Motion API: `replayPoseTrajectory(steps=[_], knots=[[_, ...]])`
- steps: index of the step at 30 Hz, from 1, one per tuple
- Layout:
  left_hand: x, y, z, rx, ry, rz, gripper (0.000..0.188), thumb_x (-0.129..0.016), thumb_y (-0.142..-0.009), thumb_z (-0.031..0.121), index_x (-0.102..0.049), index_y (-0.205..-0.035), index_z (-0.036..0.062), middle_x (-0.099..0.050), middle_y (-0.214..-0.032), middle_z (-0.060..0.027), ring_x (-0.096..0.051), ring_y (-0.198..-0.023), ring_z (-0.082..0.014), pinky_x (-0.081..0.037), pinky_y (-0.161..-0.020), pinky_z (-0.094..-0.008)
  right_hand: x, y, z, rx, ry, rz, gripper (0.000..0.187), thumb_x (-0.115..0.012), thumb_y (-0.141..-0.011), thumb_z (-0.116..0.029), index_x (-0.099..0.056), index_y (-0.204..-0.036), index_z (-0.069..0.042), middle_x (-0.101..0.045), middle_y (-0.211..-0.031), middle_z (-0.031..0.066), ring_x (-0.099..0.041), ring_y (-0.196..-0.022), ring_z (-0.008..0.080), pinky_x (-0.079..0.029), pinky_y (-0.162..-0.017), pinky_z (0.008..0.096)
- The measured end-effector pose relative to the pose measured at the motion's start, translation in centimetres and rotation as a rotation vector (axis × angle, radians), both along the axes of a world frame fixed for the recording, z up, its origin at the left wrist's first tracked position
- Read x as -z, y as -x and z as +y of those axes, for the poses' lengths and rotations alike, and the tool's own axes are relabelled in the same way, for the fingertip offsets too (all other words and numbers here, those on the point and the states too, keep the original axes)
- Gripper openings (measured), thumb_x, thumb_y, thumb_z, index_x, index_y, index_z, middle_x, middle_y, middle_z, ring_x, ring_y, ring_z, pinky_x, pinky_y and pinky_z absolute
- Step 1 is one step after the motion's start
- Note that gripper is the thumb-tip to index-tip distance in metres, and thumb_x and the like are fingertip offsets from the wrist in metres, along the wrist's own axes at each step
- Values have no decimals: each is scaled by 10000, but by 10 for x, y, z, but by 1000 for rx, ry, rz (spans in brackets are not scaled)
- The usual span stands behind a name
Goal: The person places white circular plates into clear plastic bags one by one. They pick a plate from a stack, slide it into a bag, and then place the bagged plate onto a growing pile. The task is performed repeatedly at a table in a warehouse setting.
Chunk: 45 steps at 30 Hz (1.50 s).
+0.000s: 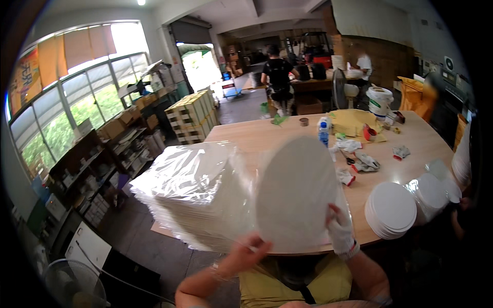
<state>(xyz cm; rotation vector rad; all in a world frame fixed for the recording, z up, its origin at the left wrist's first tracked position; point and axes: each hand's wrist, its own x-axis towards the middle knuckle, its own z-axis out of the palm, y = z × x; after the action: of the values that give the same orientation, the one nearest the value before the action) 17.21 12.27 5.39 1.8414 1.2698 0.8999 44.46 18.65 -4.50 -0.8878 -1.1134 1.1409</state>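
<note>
A large white round disc (295, 195) stands tilted up in front of me over the near edge of the table. My right hand (341, 233), in a white glove with the fingertips bare, grips its lower right edge. At the disc's lower left edge is my bare left hand (250, 255), its fingers curled together; what they pinch, if anything, I cannot make out. Clear plastic film shows around the disc. Left of it rises a tall stack of white sheets in clear plastic (190, 179). Smaller white discs (393, 208) are piled on the right.
On the wooden table (236, 134) lie work gloves (365, 162), scissors (349, 160), a water bottle (323, 133), tape rolls (368, 133) and yellow sheets (354, 122). A white bucket (379, 102) and a fan (340, 88) stand at the back. Two people (278, 72) work farther off.
</note>
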Motion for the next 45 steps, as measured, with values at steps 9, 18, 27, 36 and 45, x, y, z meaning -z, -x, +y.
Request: replayPoseTrajectory(steps=[9,18,27,36,45], knots=[[-89,230,53,-639,-308,-312,707,-618,-745,81,-264,-1343,-49,-350,-1346,-175,-353,-1244,-256,-271,-1039,-313,-172,200,112,-546,-148,-174,210,-513,-880,-202,-634,-891,-31,-547,-639,-2,-521,-551,84,-457,-558,225],[-116,188,74,-667,-789,830,649,-557,-841,366,-307,-1385,114,-223,-1471,-110,-132,-1374,-306,-111,-1020,-625,-145,212,140,-282,-761,-661,229,-489,-882,-210,-613,-747,-73,-612,-667,14,-556,-553,107,-439,-499,243],[-80,203,111,-309,-570,917,188,-552,-843,119,-568,-978,-9,-584,-1105,-151,-551,-1051,-318,-432,-881,-416,3,48,69,-413,-80,-210,233,-466,-913,-130,-567,-1058,21,-545,-686,11,-552,-673,88,-454,-601,249],[-73,150,37,-3,-1209,355,76,-611,-759,49,-608,-824,10,-627,-902,-143,-605,-868,-304,-484,-741,-404,80,-267,-42,568,-82,-1486,290,-644,-696,-159,-595,-961,-53,-558,-1075,94,-537,-961,287,-441,-849,366],[28,-24,38,406,-462,172,202,-562,-854,195,-606,-895,2,-647,-872,-150,-629,-803,-260,-496,-725,-360,82,-301,-15,365,-269,-1581,200,-612,-720,-114,-608,-913,-62,-620,-956,73,-576,-886,270,-476,-775,348]])
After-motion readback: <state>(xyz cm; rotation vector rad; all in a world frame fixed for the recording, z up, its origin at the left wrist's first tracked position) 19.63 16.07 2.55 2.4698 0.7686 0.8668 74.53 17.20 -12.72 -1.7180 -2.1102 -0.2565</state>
